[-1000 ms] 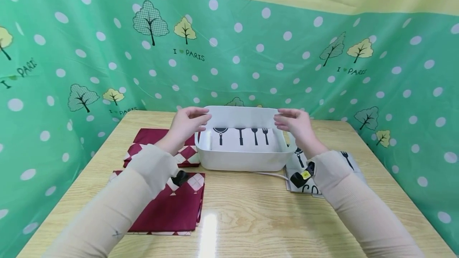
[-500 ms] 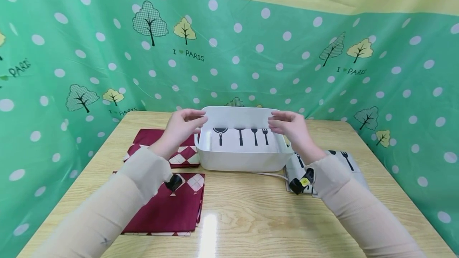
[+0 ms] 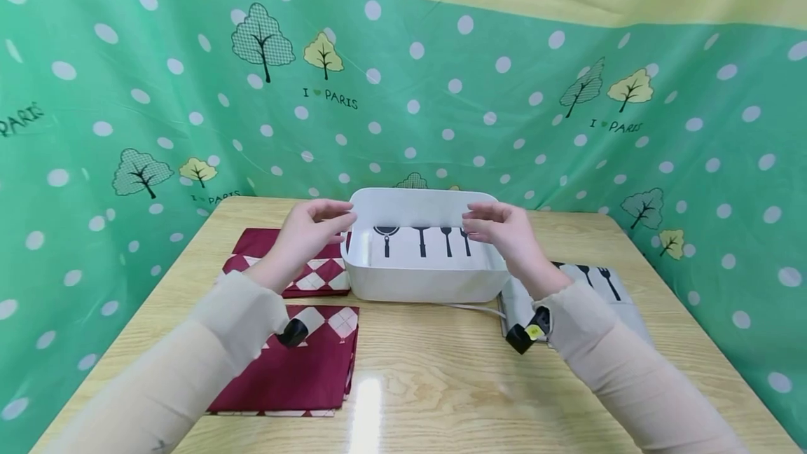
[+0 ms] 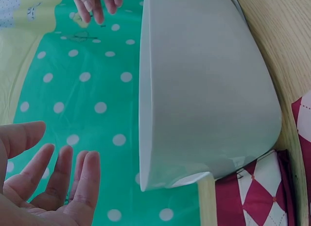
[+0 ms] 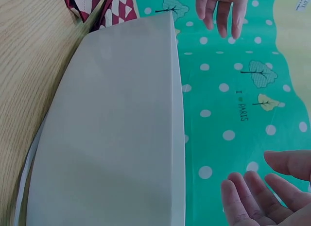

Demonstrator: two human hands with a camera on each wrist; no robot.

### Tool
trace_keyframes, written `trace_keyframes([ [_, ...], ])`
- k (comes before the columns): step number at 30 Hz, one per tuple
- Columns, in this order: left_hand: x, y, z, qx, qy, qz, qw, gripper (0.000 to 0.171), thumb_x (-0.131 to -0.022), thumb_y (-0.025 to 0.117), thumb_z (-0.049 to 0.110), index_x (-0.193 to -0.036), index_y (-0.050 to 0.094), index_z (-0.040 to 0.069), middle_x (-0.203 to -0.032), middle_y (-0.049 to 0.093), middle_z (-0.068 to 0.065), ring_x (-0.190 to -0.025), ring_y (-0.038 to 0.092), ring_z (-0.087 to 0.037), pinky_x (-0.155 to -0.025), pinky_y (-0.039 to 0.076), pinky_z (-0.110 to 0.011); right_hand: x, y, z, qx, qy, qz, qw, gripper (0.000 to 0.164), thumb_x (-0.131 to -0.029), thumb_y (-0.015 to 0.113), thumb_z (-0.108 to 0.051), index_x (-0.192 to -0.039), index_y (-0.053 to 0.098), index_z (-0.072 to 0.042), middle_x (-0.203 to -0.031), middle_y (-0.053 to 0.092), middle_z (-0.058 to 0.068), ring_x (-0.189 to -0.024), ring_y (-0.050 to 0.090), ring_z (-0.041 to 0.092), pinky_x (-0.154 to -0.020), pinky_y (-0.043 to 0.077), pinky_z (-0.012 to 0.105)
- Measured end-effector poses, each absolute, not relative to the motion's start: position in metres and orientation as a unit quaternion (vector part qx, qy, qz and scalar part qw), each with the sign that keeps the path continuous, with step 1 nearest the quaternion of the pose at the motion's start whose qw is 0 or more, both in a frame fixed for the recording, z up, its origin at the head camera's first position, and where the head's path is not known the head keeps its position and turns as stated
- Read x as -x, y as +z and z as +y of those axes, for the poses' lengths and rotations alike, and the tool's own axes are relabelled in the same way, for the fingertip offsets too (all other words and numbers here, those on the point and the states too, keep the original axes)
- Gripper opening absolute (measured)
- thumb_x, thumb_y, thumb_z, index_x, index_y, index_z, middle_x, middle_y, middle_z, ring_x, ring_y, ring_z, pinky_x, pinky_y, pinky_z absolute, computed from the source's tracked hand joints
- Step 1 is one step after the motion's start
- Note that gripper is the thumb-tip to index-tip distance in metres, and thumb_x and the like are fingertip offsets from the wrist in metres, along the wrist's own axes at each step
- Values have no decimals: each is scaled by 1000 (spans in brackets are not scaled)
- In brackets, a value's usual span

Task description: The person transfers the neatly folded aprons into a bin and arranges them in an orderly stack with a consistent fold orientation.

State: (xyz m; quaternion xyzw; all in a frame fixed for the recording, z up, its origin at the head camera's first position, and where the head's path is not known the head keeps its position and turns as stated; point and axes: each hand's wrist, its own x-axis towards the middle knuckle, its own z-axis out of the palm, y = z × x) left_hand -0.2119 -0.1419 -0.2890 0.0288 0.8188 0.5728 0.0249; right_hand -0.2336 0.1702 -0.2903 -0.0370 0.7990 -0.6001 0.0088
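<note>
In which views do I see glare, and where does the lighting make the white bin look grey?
Head view: a bright white streak of glare on the table, near the bottom edge; the white bin looks pale there. Left wrist view: dimmer, its outer wall grey. Right wrist view: also grey; neither wrist view shows such a streak.

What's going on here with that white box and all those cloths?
Someone's left hand and right hand are above the white storage bin, fingers relaxed and holding nothing. A utensil-print cloth lies inside the bin. Two folded maroon argyle cloths lie on the table to the left, and another folded cloth with utensil pictures lies to the right.
</note>
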Motion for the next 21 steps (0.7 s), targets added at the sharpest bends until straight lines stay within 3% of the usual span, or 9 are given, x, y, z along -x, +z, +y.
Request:
trace_keyframes([
  [7, 205, -292, -150, -28, 583, 811, 26, 45, -97, 64, 29, -137, 58, 8, -138, 58, -13, -123, 59, -34, -97, 55, -36, 227, -294, 166, 40, -599, 799, 13, 40, -96, 61, -8, -134, 56, 4, -128, 62, 26, -93, 70, 9, -87, 58, 27],
  [13, 199, -297, -155, -8, 580, 814, 32, 49, -97, 64, 33, -138, 56, 8, -139, 57, -14, -124, 59, -34, -100, 53, -40, 221, -299, 163, 42, -604, 796, 23, 39, -96, 61, -7, -133, 57, 4, -126, 64, 24, -96, 71, 12, -87, 58, 27],
  [21, 191, -304, -158, -9, 573, 819, 26, 50, -97, 64, 33, -139, 55, 7, -139, 57, -16, -125, 58, -33, -97, 54, -36, 212, -307, 156, 58, -616, 785, 27, 40, -93, 64, -6, -131, 58, 5, -123, 65, 24, -90, 69, 7, -87, 58, 28],
])
